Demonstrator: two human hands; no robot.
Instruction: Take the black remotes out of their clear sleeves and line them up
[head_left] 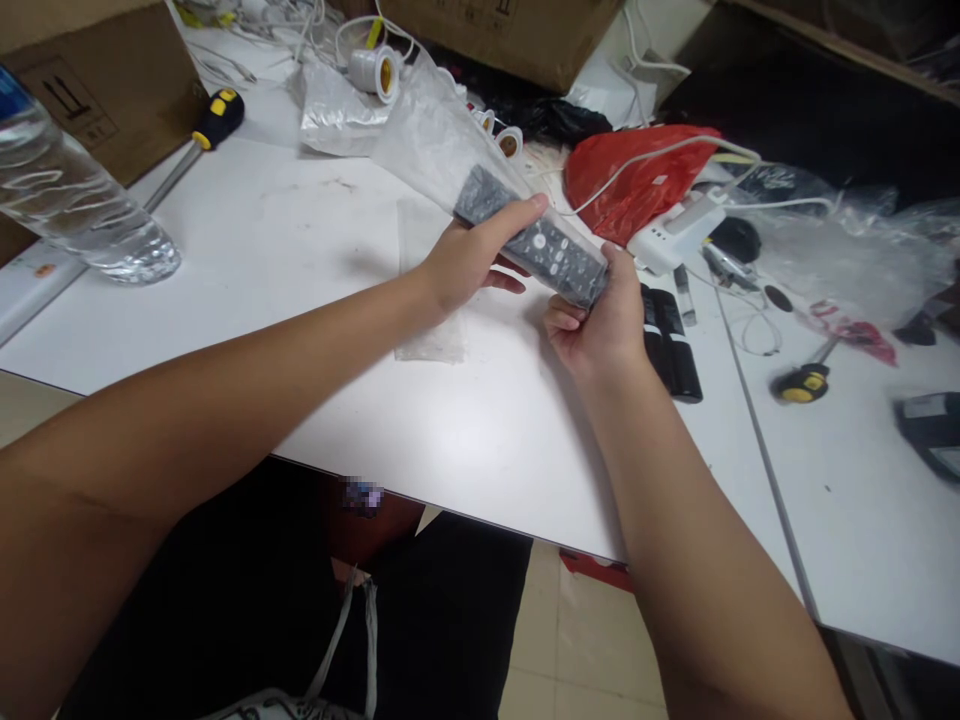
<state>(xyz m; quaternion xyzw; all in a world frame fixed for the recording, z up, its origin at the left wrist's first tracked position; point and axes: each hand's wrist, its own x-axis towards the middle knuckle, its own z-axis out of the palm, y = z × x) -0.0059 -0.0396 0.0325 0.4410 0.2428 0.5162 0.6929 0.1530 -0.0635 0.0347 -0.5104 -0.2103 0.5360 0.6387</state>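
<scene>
A dark remote control [556,252] with pale buttons lies inside a clear plastic bag [431,120], held above the white table. My left hand [480,250] grips it near the middle, thumb across its face and fingers underneath. At its near right end, my right hand [604,310] pinches the bagged remote between thumb and curled fingers. The bag's loose part stretches away to the upper left. Beneath my left hand, another flat clear bag [431,340] rests on the table. Just right of my right hand lie black remote-like objects [679,350], partly hidden by it.
At left are a water bottle [82,190], a screwdriver [217,118] and a cardboard box [97,80]. White lamp holders [373,72] and cables lie at the back. A red plastic bag [630,180], a power strip [675,230] and another screwdriver [802,382] are at right.
</scene>
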